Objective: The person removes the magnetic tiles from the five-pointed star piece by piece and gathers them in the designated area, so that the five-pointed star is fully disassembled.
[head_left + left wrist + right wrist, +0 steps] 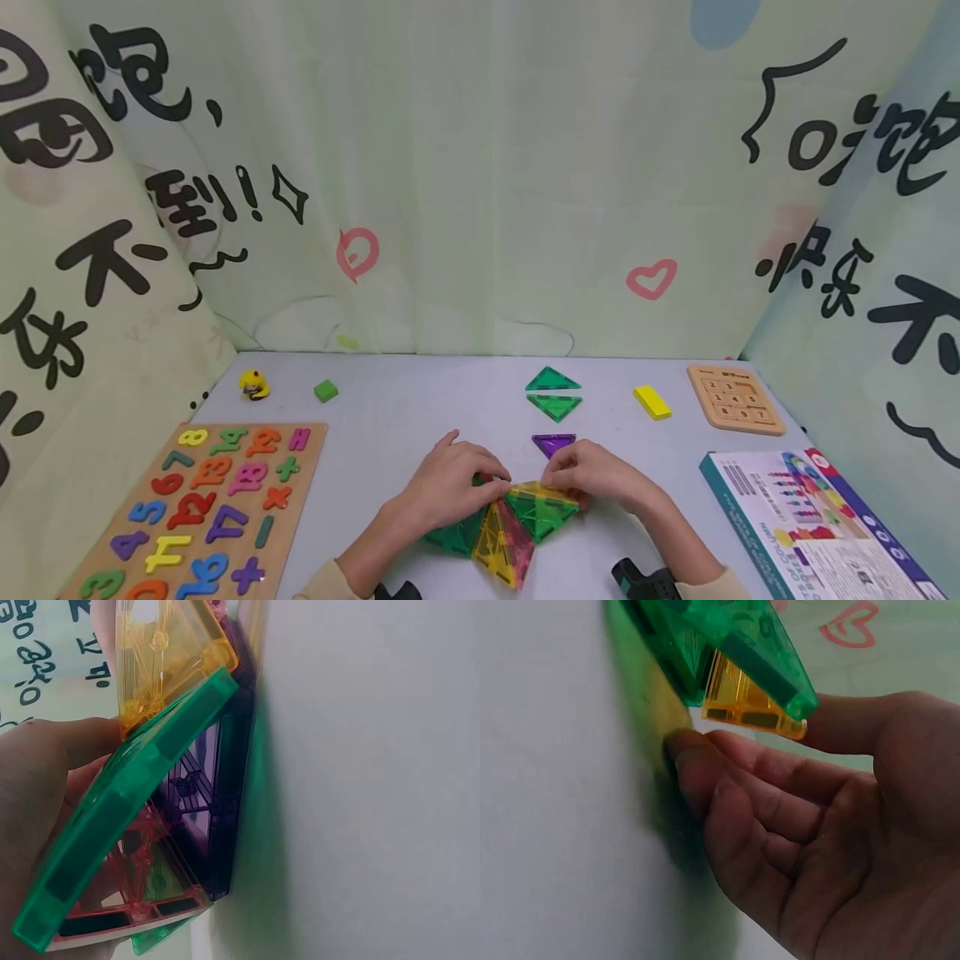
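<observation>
Green, yellow and red see-through triangle tiles (510, 521) are joined into one bunch at the front of the grey table (405, 408). The bunch is held from both sides. The left hand (450, 483) is curled over its left top edge, and in the left wrist view a green tile (127, 825) and a yellow tile (161, 652) are seen pressed against the thumb. The right hand (596, 471) is bent over the right top edge. In the right wrist view its fingers (742, 787) are curled against the table, just under a green tile (742, 645) and a yellow tile (750, 709), with the thumb behind the yellow one.

A purple triangle (553, 443) is seen lying flat just behind the hands. Two green triangles (553, 393) are laid point to point farther back. A yellow block (652, 402) and a small wooden number tray (735, 398) are found to the right. A small green block (326, 390) and a yellow toy (254, 385) are found at the back left. A wooden board of coloured numbers (202, 508) is laid at the left, and a printed box (810, 525) at the right.
</observation>
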The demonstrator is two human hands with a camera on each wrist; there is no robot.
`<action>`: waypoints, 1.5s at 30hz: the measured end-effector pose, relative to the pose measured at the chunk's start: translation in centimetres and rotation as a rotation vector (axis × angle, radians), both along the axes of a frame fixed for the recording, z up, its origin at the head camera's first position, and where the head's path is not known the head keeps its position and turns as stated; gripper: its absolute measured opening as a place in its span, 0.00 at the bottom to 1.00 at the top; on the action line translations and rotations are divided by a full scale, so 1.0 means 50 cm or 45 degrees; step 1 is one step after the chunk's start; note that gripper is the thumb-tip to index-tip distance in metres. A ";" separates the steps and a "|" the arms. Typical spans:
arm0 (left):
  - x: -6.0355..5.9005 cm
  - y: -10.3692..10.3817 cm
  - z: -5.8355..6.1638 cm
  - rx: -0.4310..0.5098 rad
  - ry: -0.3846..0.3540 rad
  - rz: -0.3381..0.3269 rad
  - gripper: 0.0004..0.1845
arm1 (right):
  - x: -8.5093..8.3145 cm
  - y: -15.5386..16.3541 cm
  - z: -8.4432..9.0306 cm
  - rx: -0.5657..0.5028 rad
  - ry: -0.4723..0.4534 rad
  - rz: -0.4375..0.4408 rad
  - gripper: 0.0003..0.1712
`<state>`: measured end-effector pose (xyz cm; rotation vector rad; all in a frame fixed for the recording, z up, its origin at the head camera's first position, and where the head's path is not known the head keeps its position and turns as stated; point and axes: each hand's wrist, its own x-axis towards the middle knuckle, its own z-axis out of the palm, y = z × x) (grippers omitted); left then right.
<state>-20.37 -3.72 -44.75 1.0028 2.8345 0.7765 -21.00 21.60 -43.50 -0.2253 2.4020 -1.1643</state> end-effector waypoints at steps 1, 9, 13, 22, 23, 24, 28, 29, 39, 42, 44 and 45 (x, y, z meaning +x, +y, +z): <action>0.000 0.000 0.000 0.007 0.002 -0.007 0.10 | 0.002 -0.002 0.000 -0.011 -0.013 0.027 0.11; 0.000 0.001 0.001 0.000 -0.010 -0.012 0.09 | -0.003 0.008 -0.013 -0.243 -0.152 0.015 0.15; 0.002 0.000 0.002 -0.019 -0.012 0.004 0.11 | -0.008 0.019 -0.017 -0.386 -0.264 0.006 0.17; 0.001 -0.001 0.001 0.000 -0.026 -0.018 0.10 | -0.012 0.021 -0.023 -0.578 -0.357 -0.059 0.18; 0.001 -0.001 0.001 0.010 -0.039 -0.024 0.10 | -0.012 0.021 -0.024 -0.605 -0.370 -0.067 0.17; 0.001 -0.001 0.001 0.017 -0.053 -0.030 0.10 | -0.012 0.021 -0.025 -0.633 -0.383 -0.071 0.17; 0.000 -0.001 0.005 0.064 -0.114 -0.038 0.09 | -0.015 0.023 -0.025 -0.718 -0.384 -0.044 0.15; 0.000 -0.001 0.006 0.074 -0.127 -0.037 0.09 | -0.015 0.023 -0.024 -0.730 -0.375 -0.032 0.15; 0.006 0.009 0.015 0.090 -0.190 0.047 0.08 | -0.011 0.017 0.001 -0.532 -0.098 0.062 0.15; 0.009 0.011 0.017 0.093 -0.207 0.073 0.05 | -0.004 0.015 0.019 -0.426 0.003 0.043 0.16; 0.011 0.011 0.017 0.102 -0.218 0.078 0.03 | -0.001 0.020 0.033 -0.385 0.067 0.007 0.16; 0.012 0.010 0.017 0.106 -0.224 0.079 0.02 | 0.000 0.026 0.040 -0.369 0.104 -0.015 0.16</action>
